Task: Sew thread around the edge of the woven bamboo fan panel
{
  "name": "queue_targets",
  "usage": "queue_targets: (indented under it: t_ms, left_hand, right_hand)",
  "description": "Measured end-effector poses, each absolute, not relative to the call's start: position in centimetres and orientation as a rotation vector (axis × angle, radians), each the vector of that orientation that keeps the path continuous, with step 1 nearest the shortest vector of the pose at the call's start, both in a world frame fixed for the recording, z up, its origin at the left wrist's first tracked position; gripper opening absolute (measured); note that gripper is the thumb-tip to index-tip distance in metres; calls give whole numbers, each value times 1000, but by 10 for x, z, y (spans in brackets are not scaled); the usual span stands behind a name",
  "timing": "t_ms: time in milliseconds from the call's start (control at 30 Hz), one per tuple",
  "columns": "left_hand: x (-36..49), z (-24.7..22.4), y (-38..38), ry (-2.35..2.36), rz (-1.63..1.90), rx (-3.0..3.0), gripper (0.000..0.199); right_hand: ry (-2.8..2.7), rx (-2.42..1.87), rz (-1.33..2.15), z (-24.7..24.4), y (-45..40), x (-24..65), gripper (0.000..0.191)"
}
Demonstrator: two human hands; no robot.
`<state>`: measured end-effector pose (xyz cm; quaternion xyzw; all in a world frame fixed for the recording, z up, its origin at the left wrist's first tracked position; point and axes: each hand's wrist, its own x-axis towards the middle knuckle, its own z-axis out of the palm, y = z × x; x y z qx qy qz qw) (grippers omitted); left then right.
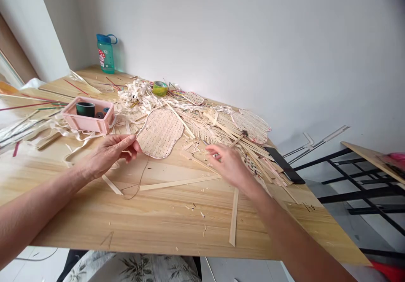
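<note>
Along the left end of the bench (126,227), long dyed strips (31,105) lying fanned out toward the wall, beside a pink plastic tray (87,124) holding a dark round container (85,109). Farther back, a green water bottle (106,56) standing upright against the wall. Nearer the camera, the left hand (110,151) reaching in from the lower left, nearly closed, thumb and fingers pinching the left edge of a woven bamboo panel (160,133). Panel lying almost flat and low over the bench, its long axis slanting from lower left to upper right, a dark thread (139,178) trailing from its rim down onto the wood. Right of the panel and well apart from it, the right hand (229,166) hovering partly open over scattered bamboo offcuts (202,126), thumb and forefinger drawing close, any hold on a small sliver impossible to confirm. Left hand touching the panel, right hand only the nearer to the offcuts. Below, a loose bamboo strip (234,216) lying across the bench edge area. Toward the right, a second woven panel (251,126) resting on the heap, a black slab (284,164) lying along the bench edge, and a black metal frame (357,189) standing beyond.
</note>
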<state>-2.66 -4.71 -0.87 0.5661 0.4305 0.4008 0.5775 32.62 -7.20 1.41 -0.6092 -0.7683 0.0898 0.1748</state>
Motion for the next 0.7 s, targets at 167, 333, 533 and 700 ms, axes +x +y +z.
queue_targets:
  t_ms: [167,333,533,700]
  left_hand:
    - [-31,-5,-44,1138,916,1441,54]
    - [-29,0,-53,1418,734,1929,49]
    - [-4,-5,-77,1490,550,2186,31]
    - [2,-5,-80,1470,557,2097,16]
  right_hand:
    - [-2138,-1949,128,-3,-56,381,13]
    - [-2114,-2052,213,-1,-49,385,11]
    - [-1987,-2172,514,21,-62,400,4]
    - [-1723,-2027,1058,43,-88,397,17]
